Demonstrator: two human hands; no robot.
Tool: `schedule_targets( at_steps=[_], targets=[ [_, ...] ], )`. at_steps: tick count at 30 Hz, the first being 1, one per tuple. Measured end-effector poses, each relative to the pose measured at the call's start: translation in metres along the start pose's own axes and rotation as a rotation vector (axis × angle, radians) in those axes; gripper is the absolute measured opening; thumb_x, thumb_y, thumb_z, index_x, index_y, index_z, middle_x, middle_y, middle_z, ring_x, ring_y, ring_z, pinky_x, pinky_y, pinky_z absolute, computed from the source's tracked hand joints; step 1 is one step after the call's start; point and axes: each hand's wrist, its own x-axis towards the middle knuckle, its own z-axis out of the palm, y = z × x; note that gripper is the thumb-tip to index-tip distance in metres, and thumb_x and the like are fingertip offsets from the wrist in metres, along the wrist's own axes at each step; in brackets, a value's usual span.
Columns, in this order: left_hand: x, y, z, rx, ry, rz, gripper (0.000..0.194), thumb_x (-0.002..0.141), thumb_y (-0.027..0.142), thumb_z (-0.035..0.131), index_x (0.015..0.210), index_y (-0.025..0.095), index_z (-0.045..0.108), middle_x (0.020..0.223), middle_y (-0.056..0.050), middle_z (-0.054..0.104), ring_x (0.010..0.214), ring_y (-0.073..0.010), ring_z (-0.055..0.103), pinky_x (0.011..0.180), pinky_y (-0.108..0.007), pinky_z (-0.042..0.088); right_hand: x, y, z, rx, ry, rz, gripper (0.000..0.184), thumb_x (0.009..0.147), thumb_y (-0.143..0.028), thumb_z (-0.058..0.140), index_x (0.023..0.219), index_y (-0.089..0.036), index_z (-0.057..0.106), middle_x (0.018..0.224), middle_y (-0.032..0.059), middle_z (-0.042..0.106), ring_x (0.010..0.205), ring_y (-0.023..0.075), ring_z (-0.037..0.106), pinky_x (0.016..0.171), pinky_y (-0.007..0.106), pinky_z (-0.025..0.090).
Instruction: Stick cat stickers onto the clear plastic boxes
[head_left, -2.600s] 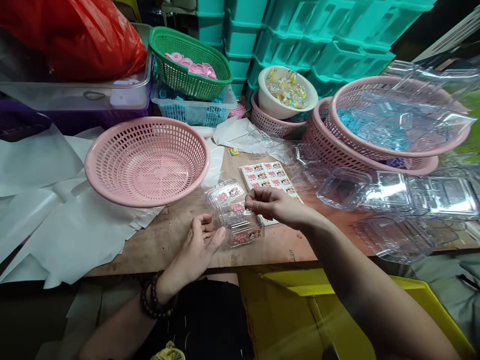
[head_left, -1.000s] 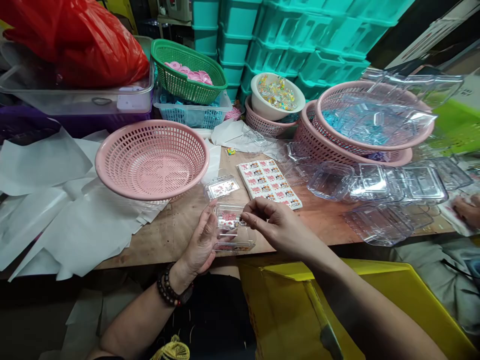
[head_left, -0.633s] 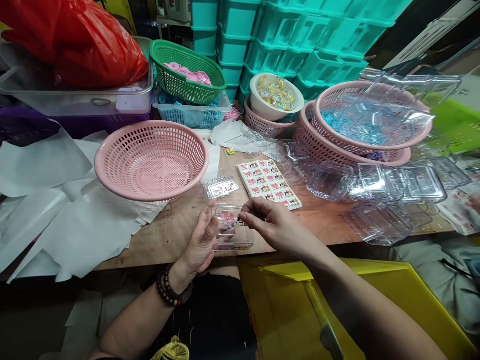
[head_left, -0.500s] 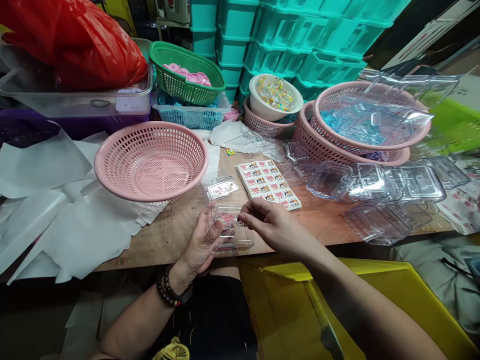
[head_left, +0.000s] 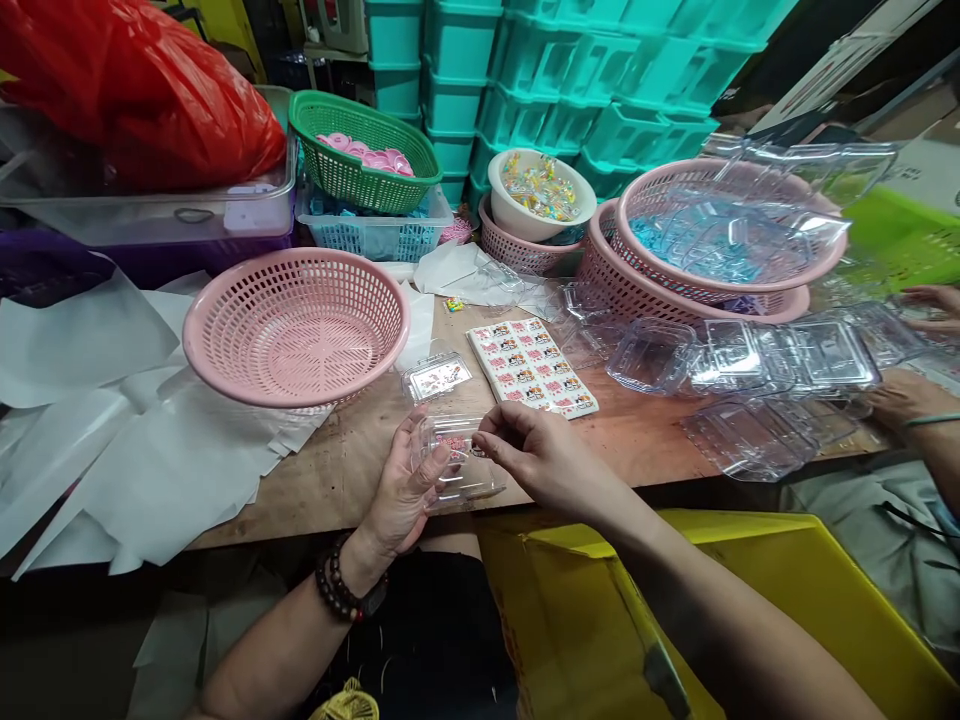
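Note:
My left hand (head_left: 405,485) is closed around the left side of a clear plastic box (head_left: 469,487), its thumb on the front. Pink print from a sticker (head_left: 453,447) shows at the raised part of the box. My right hand (head_left: 529,450) pinches the sticker's right end between thumb and forefinger, against the box. Behind my right hand lies a stack of sticker sheets (head_left: 529,365) with rows of pink lettering and small cartoon animals. Another clear box (head_left: 436,378) with a printed sticker rests on the table just beyond my left hand.
A pink basket (head_left: 296,325) stands at the left beside white backing paper (head_left: 169,460). Clear plastic boxes (head_left: 739,355) lie at the right, near a co-worker's hand (head_left: 911,398). Full pink baskets (head_left: 622,250) and a white bowl (head_left: 540,225) stand behind. A yellow box (head_left: 720,590) is below the table edge.
Since the oldest frame, my left hand has taken hold of the box and tilted it up. My right hand has moved nearer with the sticker. A co-worker's hands have come in at the right.

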Motion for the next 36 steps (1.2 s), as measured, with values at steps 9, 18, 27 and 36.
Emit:
schedule_targets(
  at_steps=[9,18,27,36],
  targets=[
    [0.002,-0.003,-0.006,-0.013,0.015,0.072,0.074,0.072,0.038,0.085,0.133,0.030,0.045,0.123,-0.007,0.065,0.105,-0.0250,0.069,0.082,-0.033,0.056,-0.003,0.011,-0.004,0.027,0.136,0.068,0.029,0.082,-0.035,0.065,0.104,-0.020,0.053,0.067,-0.0037,0.059,0.061,0.0144,0.055,0.061,0.026,0.041],
    [-0.003,-0.003,-0.011,-0.040,-0.052,-0.002,0.070,0.079,0.033,0.078,0.139,0.029,0.044,0.129,-0.008,0.064,0.108,-0.0258,0.068,0.094,-0.039,0.055,-0.002,0.023,0.004,0.227,-0.086,0.116,0.057,0.085,-0.058,0.057,0.125,-0.017,0.054,0.108,0.0103,0.066,0.085,0.0188,0.063,0.080,0.036,0.052],
    [-0.023,0.009,-0.037,-0.103,-0.081,-0.135,0.055,0.079,0.050,0.070,0.120,0.015,0.059,0.106,-0.013,0.074,0.087,-0.0296,0.074,0.077,-0.040,0.060,0.090,0.060,0.009,-0.317,0.110,-0.338,0.087,0.074,-0.014,0.064,0.153,-0.019,0.029,0.161,0.0193,0.022,0.141,0.0369,0.037,0.110,0.056,0.039],
    [-0.036,0.012,-0.050,-0.078,-0.094,-0.097,0.043,0.083,0.042,0.068,0.115,0.014,0.067,0.115,-0.014,0.073,0.097,-0.0268,0.072,0.083,-0.037,0.059,0.114,0.073,0.018,0.558,0.127,-0.022,0.027,0.092,-0.030,0.053,0.115,-0.020,0.062,0.115,0.0120,0.071,0.088,0.0226,0.073,0.076,0.042,0.062]
  ],
)
